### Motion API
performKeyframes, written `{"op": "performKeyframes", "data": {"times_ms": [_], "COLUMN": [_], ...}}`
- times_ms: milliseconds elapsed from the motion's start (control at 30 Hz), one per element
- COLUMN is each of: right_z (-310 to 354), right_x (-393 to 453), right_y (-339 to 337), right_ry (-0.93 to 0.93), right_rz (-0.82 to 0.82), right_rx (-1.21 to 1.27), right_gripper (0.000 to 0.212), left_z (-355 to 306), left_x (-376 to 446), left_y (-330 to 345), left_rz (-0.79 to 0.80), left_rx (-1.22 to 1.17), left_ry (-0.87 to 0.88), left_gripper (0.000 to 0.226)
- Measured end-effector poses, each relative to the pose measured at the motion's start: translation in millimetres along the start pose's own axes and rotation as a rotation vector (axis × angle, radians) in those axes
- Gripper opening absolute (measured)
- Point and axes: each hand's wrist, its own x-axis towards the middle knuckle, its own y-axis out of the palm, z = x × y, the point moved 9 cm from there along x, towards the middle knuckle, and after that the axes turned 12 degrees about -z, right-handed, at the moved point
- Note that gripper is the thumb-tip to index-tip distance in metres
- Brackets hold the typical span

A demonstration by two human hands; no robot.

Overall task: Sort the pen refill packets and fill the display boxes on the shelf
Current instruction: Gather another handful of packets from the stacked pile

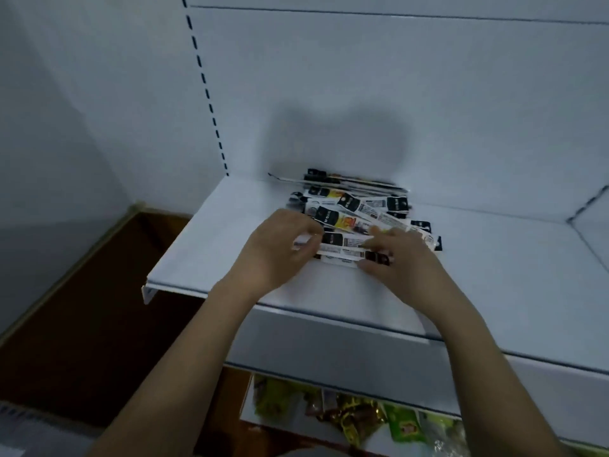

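packet pile [356, 209] mid-shelf, bare shelf [204, 245] left

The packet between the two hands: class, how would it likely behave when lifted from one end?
The packet looks long, thin and flat, so it probably bends and weighs little. Its glossy wrapper may slide off the heap on the shelf.

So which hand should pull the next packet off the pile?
Probably the left hand. Its fingers already pinch the end of a front packet at the near edge of the pile. The right hand lies across the packets' other ends, steadying them.
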Motion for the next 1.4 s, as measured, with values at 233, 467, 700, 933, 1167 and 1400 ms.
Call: {"op": "performKeyframes", "data": {"times_ms": [233, 467, 700, 933, 1167, 1400], "right_z": [18.6, 31.1, -5.1, -5.3, 11.3, 20.9], "right_x": [-11.9, -27.3, -37.0, -36.7, -15.9, -12.0], "right_y": [-22.3, -22.0, -24.1, -7.7, -11.1, -10.1], "right_ry": [-0.074, 0.023, 0.170, 0.008, 0.091, 0.094], "right_rz": [-0.328, -0.236, -0.081, 0.061, -0.040, -0.003], "right_rx": [-0.055, 0.275, 0.324, 0.095, 0.270, 0.702], "right_gripper": [0.014, 0.012, 0.011, 0.013, 0.007, 0.008], "left_z": [-10.1, -22.6, -7.1, -13.4, -42.9, -45.6], "left_x": [-4.2, -10.7, -6.2, -9.9, -14.2, -17.6], "left_y": [0.5, 1.0, -9.2, -10.0, 8.2, 14.9], "left_rz": [-0.149, -0.173, -0.231, -0.221, -0.173, -0.188], "left_rx": [0.044, 0.165, 0.223, 0.192, 0.181, 0.313], "left_ry": [0.250, 0.408, 0.156, 0.157, 0.478, 0.545], "left_gripper": [0.025, 0.032, 0.025, 0.033, 0.061, 0.031]}}
